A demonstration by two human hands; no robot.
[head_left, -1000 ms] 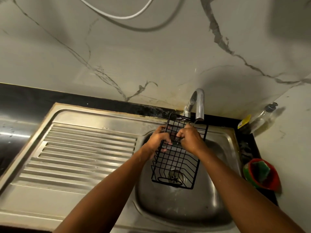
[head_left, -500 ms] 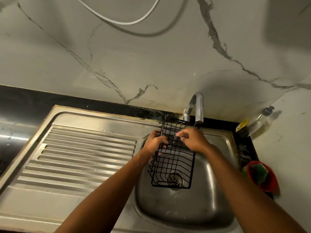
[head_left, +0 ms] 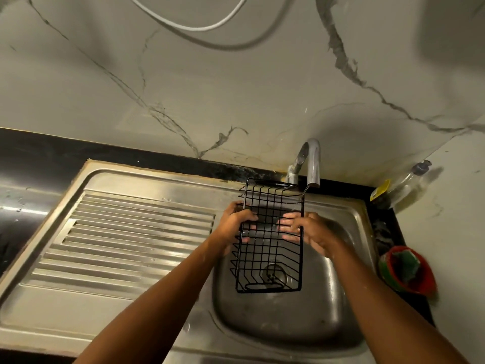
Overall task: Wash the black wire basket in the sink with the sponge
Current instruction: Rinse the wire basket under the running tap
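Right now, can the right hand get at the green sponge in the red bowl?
Probably yes, but not yet: the right hand holds the wire basket. The sponge lies uncovered in the bowl beside the sink, with nothing between.

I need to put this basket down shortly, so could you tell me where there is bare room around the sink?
The ribbed draining board left of the bowl is bare. The bowl's near half, below the basket, is free too. The right counter is crowded: a red bowl with a sponge, and a bottle.

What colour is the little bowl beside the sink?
Red, with a green sponge inside the bowl; head view.
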